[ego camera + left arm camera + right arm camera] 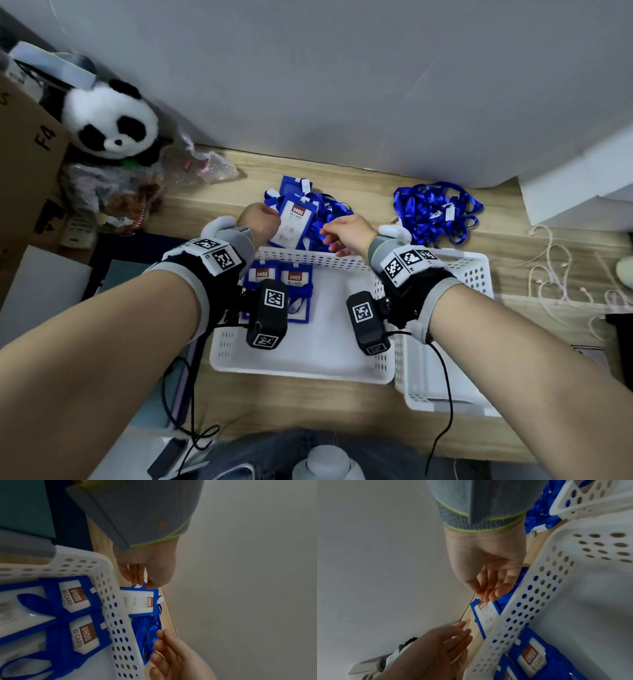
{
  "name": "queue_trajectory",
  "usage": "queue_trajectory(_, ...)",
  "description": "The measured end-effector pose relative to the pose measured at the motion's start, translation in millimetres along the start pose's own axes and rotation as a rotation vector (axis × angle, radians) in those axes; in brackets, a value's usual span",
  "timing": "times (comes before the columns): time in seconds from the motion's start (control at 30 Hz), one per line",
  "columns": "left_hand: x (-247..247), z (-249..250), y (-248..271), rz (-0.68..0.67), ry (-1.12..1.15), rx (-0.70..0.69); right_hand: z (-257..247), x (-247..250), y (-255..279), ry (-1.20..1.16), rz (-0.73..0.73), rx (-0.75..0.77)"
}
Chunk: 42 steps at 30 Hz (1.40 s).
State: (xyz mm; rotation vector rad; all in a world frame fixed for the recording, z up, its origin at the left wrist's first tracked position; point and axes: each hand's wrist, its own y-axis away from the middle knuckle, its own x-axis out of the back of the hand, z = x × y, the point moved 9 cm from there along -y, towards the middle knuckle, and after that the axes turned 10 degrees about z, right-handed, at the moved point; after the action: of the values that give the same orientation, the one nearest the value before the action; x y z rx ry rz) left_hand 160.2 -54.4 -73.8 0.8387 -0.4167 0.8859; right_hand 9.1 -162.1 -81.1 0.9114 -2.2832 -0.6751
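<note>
My left hand (270, 217) pinches the left edge of a blue ID card holder (295, 219) with a white "UHOO ID CARD" insert, held just behind the white perforated basket (308, 257). The left wrist view shows those fingers (137, 577) closing on the holder (142, 601). My right hand (329, 240) is to the holder's right, with thumb and fingers gathered on its blue lanyard (329, 212); in the right wrist view the right hand (489, 595) is at the holder's top edge. Two more blue holders (262, 277) (295, 279) lie in the basket's left end.
A second white basket (445, 377) stands to the right. A heap of blue lanyards (435, 212) lies at the back right, another holder (291, 185) behind the held one. Panda plush (109, 120), plastic bags and a cardboard box (24, 164) crowd the left; white cords (555, 274) lie right.
</note>
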Motion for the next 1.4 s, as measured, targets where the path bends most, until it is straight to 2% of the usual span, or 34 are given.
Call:
queue_trajectory(0.17, -20, -4, -11, -0.083, -0.133, -0.001, 3, -4, -13, -0.037, -0.016, -0.073)
queue_trajectory(0.37, -30, -5, -17, -0.07, -0.213, -0.072, 11, 0, -22, -0.021, -0.018, -0.076)
queue_trajectory(0.47, -22, 5, -18, -0.002, 0.052, -0.042, 5, 16, -28, -0.037, 0.121, -0.024)
queue_trajectory(0.57, -14, 26, -4, -0.072, 0.409, -0.004, -8, 25, -30, -0.064, 0.203, 0.029)
queue_trajectory(0.67, -3, 45, 15, -0.141, 0.608, 0.016, -23, 20, -20, -0.19, 0.12, 0.083)
queue_trajectory(0.83, 10, 73, 32, -0.162, 0.696, -0.038, -29, 22, -5, -0.444, 0.091, 0.03)
queue_trajectory(0.97, 18, 92, 52, -0.207, 0.941, -0.041, -36, 24, 12, -0.486, 0.01, 0.086)
queue_trajectory(1.07, 21, 104, 67, -0.285, 1.069, -0.088, -33, 26, 26, -0.362, -0.015, 0.138)
queue_trajectory(1.13, 22, 106, 73, -0.267, 1.028, -0.113, -34, 20, 35, -0.269, -0.087, 0.206)
queue_trajectory(1.23, 23, 101, 82, -0.152, 0.815, -0.184, -34, 17, 58, -0.245, -0.191, 0.211)
queue_trajectory(1.33, 20, 90, 88, -0.064, 0.547, -0.274, -50, 31, 76, -0.156, -0.177, 0.301)
queue_trajectory(1.4, 14, 82, 92, -0.079, 0.433, -0.324, -60, 48, 83, -0.129, -0.1, 0.372)
